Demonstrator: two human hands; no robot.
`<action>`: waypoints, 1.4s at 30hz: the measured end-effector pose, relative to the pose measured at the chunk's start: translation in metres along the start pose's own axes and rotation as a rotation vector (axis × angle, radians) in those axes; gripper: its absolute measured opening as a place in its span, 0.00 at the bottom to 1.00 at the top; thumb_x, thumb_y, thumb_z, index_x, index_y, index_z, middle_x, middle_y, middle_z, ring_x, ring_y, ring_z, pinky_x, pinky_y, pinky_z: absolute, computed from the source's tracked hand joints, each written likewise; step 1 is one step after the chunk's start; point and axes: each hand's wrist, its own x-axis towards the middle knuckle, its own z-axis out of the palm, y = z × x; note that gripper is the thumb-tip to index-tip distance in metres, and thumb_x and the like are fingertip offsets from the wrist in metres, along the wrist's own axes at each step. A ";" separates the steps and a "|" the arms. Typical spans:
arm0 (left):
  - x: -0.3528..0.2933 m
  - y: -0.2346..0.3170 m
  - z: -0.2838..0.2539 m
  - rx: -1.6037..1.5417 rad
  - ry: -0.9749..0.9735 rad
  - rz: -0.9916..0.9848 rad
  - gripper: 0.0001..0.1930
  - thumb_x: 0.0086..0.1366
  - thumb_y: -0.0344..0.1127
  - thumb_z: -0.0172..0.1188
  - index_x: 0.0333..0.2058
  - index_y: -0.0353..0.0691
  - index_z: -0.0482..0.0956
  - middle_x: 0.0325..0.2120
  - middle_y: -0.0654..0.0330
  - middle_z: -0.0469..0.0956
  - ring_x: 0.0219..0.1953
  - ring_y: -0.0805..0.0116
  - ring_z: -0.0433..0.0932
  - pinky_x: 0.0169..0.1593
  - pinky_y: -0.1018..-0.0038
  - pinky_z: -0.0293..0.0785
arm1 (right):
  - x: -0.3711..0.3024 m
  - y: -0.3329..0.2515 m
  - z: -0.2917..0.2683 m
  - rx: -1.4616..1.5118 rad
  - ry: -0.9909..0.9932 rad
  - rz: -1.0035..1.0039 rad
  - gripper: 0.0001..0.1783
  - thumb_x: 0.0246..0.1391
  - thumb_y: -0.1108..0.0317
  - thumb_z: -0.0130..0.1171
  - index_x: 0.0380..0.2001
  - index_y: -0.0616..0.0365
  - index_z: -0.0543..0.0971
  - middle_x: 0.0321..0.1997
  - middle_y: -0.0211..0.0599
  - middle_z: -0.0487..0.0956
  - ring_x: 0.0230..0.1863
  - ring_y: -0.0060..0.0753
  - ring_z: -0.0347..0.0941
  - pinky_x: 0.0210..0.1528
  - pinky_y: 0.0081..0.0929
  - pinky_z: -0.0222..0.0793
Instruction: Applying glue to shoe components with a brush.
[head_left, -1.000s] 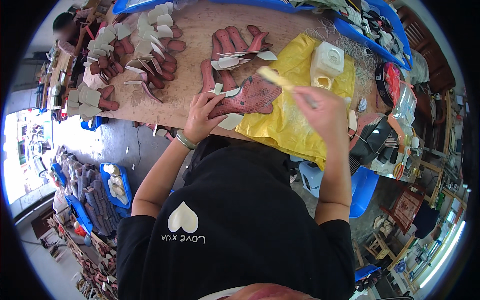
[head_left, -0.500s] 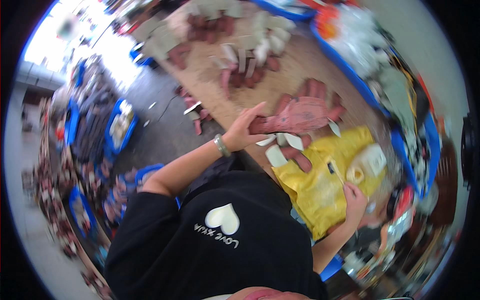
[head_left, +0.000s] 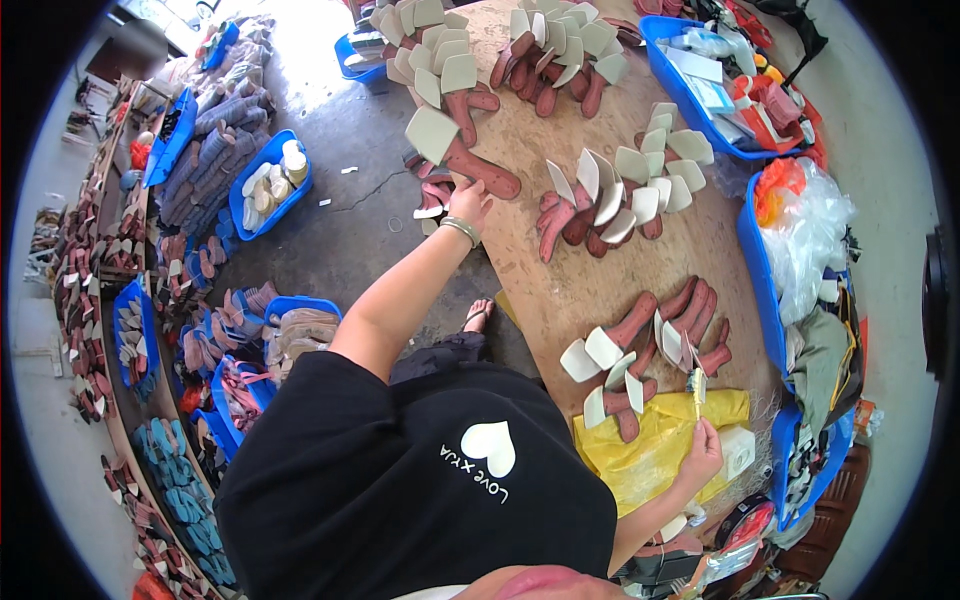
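At the left edge of the work table, my left hand (head_left: 468,205) grips the side of a reddish-brown strip (head_left: 485,172), narrow and sole-shaped. A cream square flap (head_left: 431,133) at the strip's far end juts past the table edge. My right hand (head_left: 703,452) pinches a small brush (head_left: 698,392) with a pale handle, bristles pointing away from me. The brush is above the far edge of a yellow plastic sheet (head_left: 615,462). A white plastic container (head_left: 738,452) stands just right of that hand. Close to the brush lies a cluster of similar strips (head_left: 630,318) with cream flaps.
More flapped strips (head_left: 575,225) lie in groups along the wooden table (head_left: 540,150). Blue bins (head_left: 700,125) with bags and boxes line its right side. On the floor at left are a blue bin (head_left: 270,185) and racks of shoe parts (head_left: 100,330).
The view has swung, showing more of the table's far end. My left hand, spread over the strips before, now closes on one at the left edge. The brush has risen off the yellow sheet's middle.
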 end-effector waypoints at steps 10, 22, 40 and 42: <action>0.192 -0.005 0.029 -0.216 0.324 0.172 0.13 0.63 0.23 0.56 0.45 0.37 0.68 0.34 0.57 0.72 0.33 0.65 0.74 0.40 0.66 0.78 | -0.024 -0.036 0.037 -0.156 0.115 0.105 0.13 0.56 0.67 0.57 0.40 0.67 0.80 0.37 0.37 0.81 0.37 0.26 0.74 0.44 0.22 0.68; 0.255 -0.006 -0.029 0.078 0.203 -0.032 0.10 0.61 0.36 0.63 0.29 0.42 0.71 0.16 0.63 0.70 0.16 0.69 0.70 0.22 0.73 0.73 | -0.037 -0.050 0.056 -0.267 0.297 0.235 0.17 0.57 0.64 0.57 0.43 0.67 0.79 0.39 0.39 0.81 0.42 0.28 0.74 0.49 0.23 0.68; -0.103 -0.202 0.232 1.106 -1.687 0.832 0.15 0.59 0.27 0.51 0.45 0.42 0.75 0.41 0.55 0.76 0.46 0.55 0.75 0.49 0.63 0.71 | -0.123 0.030 0.015 0.151 0.594 0.408 0.12 0.54 0.66 0.62 0.39 0.60 0.83 0.27 0.20 0.75 0.21 0.08 0.61 0.22 0.10 0.53; -0.106 -0.243 0.259 1.377 -1.874 1.249 0.19 0.60 0.29 0.50 0.51 0.47 0.72 0.48 0.61 0.74 0.51 0.60 0.72 0.54 0.64 0.68 | -0.141 0.033 0.004 0.169 0.607 0.534 0.12 0.54 0.67 0.62 0.39 0.61 0.83 0.28 0.22 0.76 0.25 0.10 0.64 0.27 0.11 0.58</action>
